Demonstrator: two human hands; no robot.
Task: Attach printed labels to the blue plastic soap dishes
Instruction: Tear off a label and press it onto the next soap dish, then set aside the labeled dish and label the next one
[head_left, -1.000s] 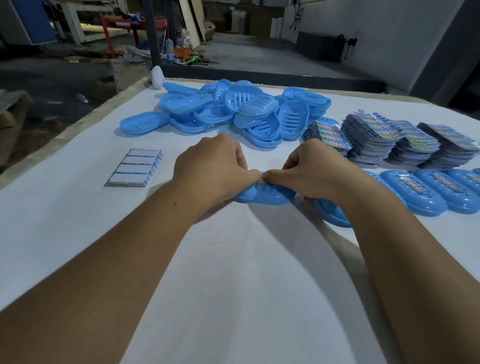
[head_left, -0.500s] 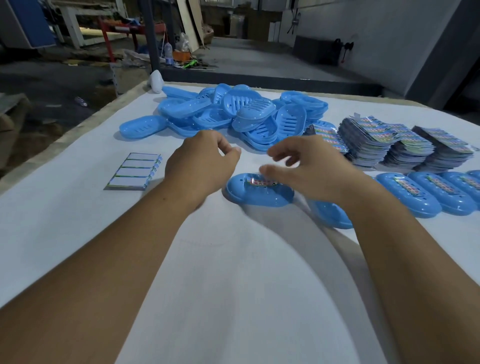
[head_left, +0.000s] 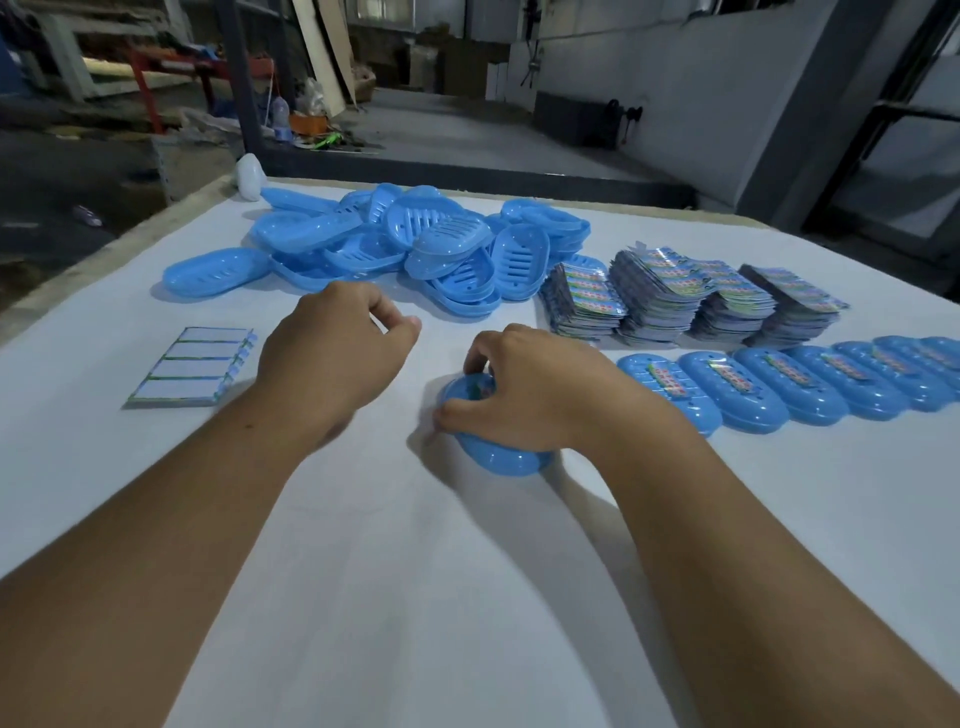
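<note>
Blue, labelled soap dish (head_left: 506, 460) sat upside down on the white table (head_left: 467, 597), the right hand (head_left: 524, 395) gripping it from above; light, stiff and slick, it looked best held by its rim, while the left hand (head_left: 332, 358) hovered loosely curled, holding nothing, beside it

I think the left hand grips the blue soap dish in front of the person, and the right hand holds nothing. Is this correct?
Not quite: the hands are swapped. In the head view, the right hand grips the blue soap dish in front of the person, and the left hand holds nothing, its fingers loosely curled above the white table.
</note>
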